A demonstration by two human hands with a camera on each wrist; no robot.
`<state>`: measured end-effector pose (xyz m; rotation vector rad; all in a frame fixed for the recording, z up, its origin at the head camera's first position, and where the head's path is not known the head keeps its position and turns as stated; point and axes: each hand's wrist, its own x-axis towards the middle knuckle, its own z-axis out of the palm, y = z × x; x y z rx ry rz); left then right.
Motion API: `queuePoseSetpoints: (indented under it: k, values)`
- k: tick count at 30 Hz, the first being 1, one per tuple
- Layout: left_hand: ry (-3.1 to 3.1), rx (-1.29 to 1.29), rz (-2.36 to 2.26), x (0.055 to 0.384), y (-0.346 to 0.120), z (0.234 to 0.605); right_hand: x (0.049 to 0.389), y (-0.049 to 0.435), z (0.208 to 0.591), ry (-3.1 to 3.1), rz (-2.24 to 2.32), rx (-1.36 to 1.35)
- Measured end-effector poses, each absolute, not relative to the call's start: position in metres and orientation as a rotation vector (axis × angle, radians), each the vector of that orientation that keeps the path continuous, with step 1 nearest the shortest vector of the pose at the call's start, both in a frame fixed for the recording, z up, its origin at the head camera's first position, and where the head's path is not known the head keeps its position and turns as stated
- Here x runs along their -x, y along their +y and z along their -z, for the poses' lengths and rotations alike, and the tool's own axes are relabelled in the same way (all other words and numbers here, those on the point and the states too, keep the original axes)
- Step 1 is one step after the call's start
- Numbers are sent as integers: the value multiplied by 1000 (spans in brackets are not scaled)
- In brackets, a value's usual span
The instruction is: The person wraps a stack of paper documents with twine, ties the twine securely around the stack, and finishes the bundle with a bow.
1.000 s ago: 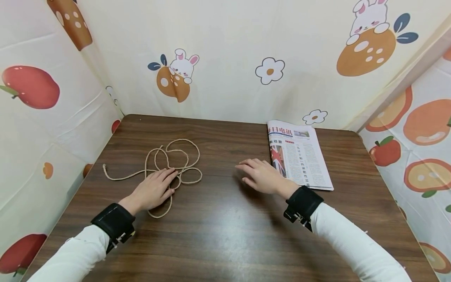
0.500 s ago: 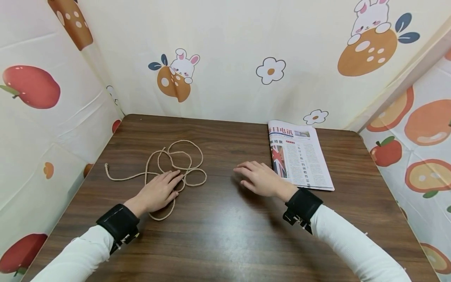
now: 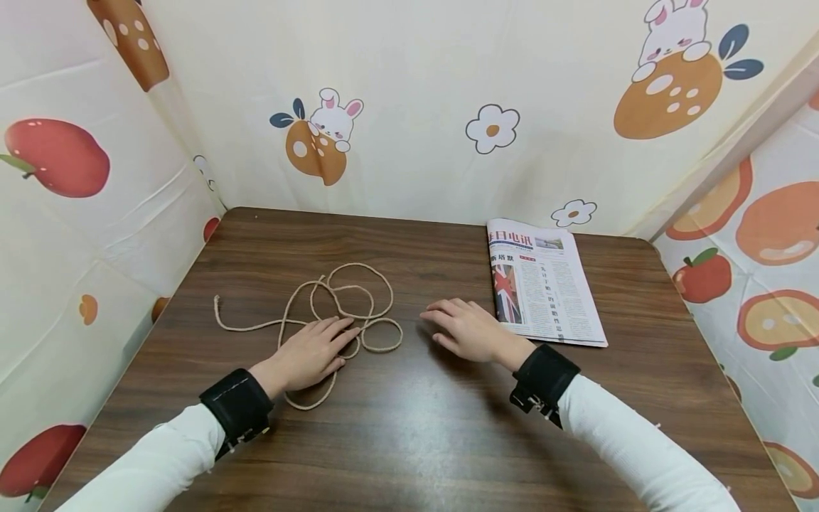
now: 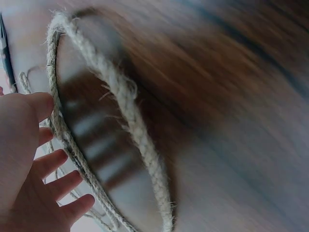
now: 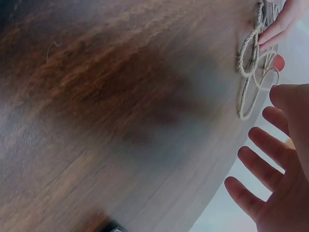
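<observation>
Covering the walls, a pale cloth (image 3: 409, 163) has bunnies, flowers and fruit printed on it, with some wrinkles on the left side. Below it is the big brown counter (image 3: 409, 441), which is smooth and a bit shiny, with wood stripes and round back corners. A folded newspaper (image 3: 547, 291) lies flat at the back right, with thin gray pages, red and blue letters and a flag picture. On the left half of the counter is a tan rope (image 4: 140, 135). It looks braided and scratchy, with little hairs poking out, and it makes messy round loops with one loose end going left.

Both arms reach forward in white sleeves. The left hand (image 3: 307, 359) rests on the rope loops, palm down. Its grip is apart, with the fingers stretched out and not wrapped around the rope. The right hand (image 3: 472, 333) is palm down too, between the rope and the newspaper and nearer the newspaper. Its grip is also apart, with the fingers spread a little and gently bent. Each wrist wears a black band (image 3: 544, 377).
</observation>
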<state>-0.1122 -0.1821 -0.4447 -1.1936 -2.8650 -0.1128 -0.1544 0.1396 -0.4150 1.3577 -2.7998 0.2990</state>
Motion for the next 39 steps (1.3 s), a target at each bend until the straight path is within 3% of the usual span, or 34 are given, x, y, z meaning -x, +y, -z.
queuePoseSetpoints:
  k: [25, 39]
  values:
    - [-2822, 1442, -89, 102, -111, 441, 138, 145, 433, -2795, -294, -1346]
    - [-2796, 1488, -149, 99, -97, 442, 129, 159, 442, -2771, -246, -1277]
